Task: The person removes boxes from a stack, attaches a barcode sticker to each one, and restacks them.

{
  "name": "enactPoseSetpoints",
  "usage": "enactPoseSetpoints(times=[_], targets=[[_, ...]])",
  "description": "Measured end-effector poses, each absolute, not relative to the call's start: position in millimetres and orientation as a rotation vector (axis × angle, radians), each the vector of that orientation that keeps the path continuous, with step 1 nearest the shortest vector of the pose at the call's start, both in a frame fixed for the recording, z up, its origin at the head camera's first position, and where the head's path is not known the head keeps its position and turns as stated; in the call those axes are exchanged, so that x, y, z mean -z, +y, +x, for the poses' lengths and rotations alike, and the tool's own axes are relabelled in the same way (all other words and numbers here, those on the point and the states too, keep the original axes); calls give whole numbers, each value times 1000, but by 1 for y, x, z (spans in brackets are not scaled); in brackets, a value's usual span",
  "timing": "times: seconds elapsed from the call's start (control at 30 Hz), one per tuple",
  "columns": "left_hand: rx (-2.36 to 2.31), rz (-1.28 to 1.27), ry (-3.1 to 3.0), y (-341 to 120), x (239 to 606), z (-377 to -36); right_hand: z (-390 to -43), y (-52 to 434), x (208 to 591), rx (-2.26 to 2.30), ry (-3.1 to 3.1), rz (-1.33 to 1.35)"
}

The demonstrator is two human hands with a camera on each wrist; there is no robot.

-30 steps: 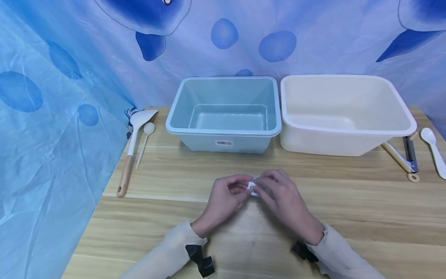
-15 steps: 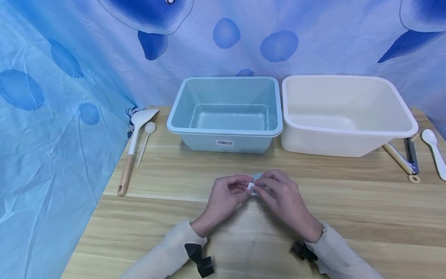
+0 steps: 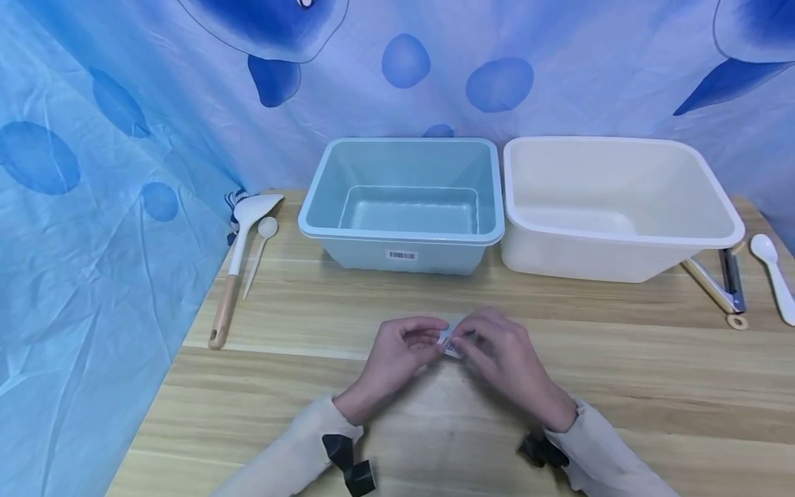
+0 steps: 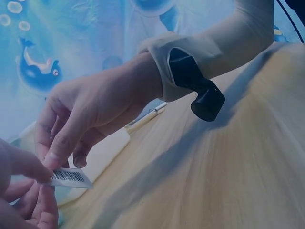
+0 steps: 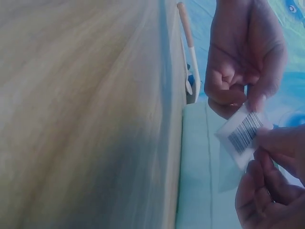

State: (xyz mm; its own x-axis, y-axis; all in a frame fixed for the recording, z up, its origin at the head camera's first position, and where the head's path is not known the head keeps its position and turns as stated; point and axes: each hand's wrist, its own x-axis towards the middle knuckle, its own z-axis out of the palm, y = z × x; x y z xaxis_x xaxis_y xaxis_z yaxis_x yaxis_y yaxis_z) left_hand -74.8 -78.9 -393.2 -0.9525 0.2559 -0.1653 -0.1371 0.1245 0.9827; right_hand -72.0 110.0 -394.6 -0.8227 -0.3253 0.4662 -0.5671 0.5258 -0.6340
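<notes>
White paper with a black barcode, a small sticker label (image 3: 451, 343), is pinched between both hands just above the pale wood counter (image 3: 621, 386), a little toward six o'clock from the counter's middle. The left hand (image 3: 397, 355) has its thumb and forefinger closed on one edge of it, the other fingers loosely curled; the right hand (image 3: 503, 355) nips the opposite edge with its fingertips, and in the wrist views a clear backing seems to hang from the label, though I cannot tell how far the two are parted. By my reckoning the peeling is only under way, with the label stuck on nothing yet. At twelve o'clock stands a light blue tub (image 3: 402, 238), a barcode already on its front wall, with a cream tub (image 3: 621, 255) just beside it at one o'clock. A wooden-handled ladle (image 3: 234, 266) and small spoon (image 3: 259, 250) lie at ten o'clock; tongs (image 3: 720, 283) and a white spoon (image 3: 773, 273) lie at two o'clock.
</notes>
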Motion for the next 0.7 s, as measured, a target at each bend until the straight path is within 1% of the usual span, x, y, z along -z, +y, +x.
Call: enactPoseSetpoints(times=[0.23,0.47,0.7], targets=[[-1946,21,1977,-85,394,-73,-71,112,395,-1231,-2470,828],[-1965,-64,1991,-85,399,-75,-67,113,395,-1283,-2506,878],[-1943,-86,2090,-88,407,-80,-63,114,395,-1332,-2510,894]])
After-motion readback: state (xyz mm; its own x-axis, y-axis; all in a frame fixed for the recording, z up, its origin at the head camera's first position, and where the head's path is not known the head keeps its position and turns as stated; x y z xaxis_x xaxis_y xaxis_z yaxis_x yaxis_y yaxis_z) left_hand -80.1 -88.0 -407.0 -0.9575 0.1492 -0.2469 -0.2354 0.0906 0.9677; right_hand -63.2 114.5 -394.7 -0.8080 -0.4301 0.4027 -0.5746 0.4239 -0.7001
